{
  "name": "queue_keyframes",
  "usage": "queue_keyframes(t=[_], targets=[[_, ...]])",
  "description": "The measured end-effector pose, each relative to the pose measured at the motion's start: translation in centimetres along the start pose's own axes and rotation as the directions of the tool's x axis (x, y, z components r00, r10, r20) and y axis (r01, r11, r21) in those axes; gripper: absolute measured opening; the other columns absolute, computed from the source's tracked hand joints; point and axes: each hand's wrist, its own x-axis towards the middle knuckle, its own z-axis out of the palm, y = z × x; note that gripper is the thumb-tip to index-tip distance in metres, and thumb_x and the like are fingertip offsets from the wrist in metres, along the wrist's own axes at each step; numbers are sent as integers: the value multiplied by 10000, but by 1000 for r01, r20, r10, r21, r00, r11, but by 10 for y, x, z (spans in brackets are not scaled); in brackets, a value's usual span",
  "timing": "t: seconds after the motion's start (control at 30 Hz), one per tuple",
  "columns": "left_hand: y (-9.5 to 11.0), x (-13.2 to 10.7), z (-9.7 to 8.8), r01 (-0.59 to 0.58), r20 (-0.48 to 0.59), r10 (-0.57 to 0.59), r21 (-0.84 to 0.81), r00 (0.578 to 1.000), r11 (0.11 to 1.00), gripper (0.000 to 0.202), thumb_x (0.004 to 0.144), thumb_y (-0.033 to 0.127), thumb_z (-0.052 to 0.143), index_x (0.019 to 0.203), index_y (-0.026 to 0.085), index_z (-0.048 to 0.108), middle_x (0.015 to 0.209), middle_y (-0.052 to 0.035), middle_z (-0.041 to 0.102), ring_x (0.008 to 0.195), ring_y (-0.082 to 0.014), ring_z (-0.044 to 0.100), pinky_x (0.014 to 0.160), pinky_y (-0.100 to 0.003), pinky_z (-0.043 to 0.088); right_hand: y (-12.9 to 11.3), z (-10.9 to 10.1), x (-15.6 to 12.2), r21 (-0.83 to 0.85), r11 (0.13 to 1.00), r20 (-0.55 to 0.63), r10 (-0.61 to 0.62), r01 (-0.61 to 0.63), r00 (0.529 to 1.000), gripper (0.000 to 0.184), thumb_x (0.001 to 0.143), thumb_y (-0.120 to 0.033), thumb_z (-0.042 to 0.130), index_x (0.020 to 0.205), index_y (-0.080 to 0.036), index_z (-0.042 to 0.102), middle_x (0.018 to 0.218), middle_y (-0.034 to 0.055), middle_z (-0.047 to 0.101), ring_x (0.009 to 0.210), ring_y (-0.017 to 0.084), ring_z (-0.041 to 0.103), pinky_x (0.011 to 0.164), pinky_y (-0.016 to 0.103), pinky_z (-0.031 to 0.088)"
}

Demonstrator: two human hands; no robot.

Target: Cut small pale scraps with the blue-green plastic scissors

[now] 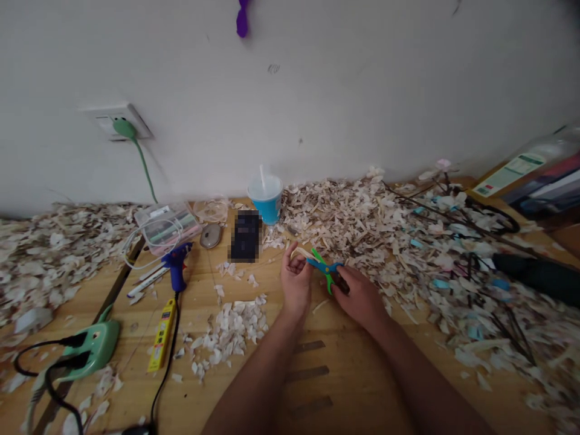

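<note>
Scissors (327,270) are gripped in right hand (362,297); left hand (296,287) pinches pale strip (298,251), seemingly not yet fully cut, while small pieces (238,329) lie already piled

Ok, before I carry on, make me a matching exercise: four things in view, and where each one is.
1. Scissors
2. Glue gun
3. Blue cup
4. Green power strip

A. Near the wall, with a straw in it
B. At the far left, with black plugs in it
C. In the right hand
D. Between the clear case and the yellow packet

Pairs: 1-C, 2-D, 3-A, 4-B
</note>
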Motion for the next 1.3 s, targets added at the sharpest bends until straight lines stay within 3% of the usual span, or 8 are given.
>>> queue_keyframes(t=[0.17, 0.4, 0.63, 1.0, 1.3], targets=[[1, 1, -1, -20, -32, 21, 48, 999, 999, 472, 692, 217, 790, 1122, 201, 597, 776, 23, 669, 708, -88, 618, 717, -202, 466, 3, 1, -1, -3, 999, 3, 49, -49, 999, 214, 849, -243, 514, 1038, -197, 605, 985, 101, 678, 915, 249, 634, 792, 355, 500], [-6, 1, -3, -1, -75, 4, 34, 997, 999, 192, 670, 232, 786, 780, 156, 647, 705, 15, 657, 666, -98, 593, 688, -214, 450, 2, 1, -1, -25, 998, 9, 61, -61, 998, 264, 843, -244, 508, 1082, -181, 601, 1032, 128, 681, 941, 272, 637, 807, 394, 517], [-10, -2, 0, 39, -189, -36, 11, 981, 999, 278, 607, 300, 833, 795, 169, 676, 727, 24, 663, 684, -102, 590, 708, -225, 436, 1, 1, 0, -36, 999, -17, -25, 24, 1000, 324, 804, -232, 539, 1114, -150, 584, 1081, 163, 661, 1012, 295, 621, 868, 423, 513], [-14, -3, -2, 71, -57, -72, -4, 996, 997, 263, 653, 315, 809, 825, 173, 669, 772, 6, 677, 720, -112, 616, 757, -240, 465, 0, 2, 0, 57, 996, 0, 71, -71, 997, 275, 831, -226, 514, 1081, -217, 628, 995, 96, 702, 914, 249, 655, 803, 372, 519], [-15, -6, -4, 45, -52, -39, 103, 998, 994, 236, 675, 345, 791, 794, 169, 687, 758, 1, 671, 704, -117, 605, 744, -251, 474, -2, -1, 0, 54, 995, 15, 87, -88, 996, 284, 816, -226, 515, 1082, -201, 610, 1006, 101, 690, 915, 247, 647, 791, 359, 510]])
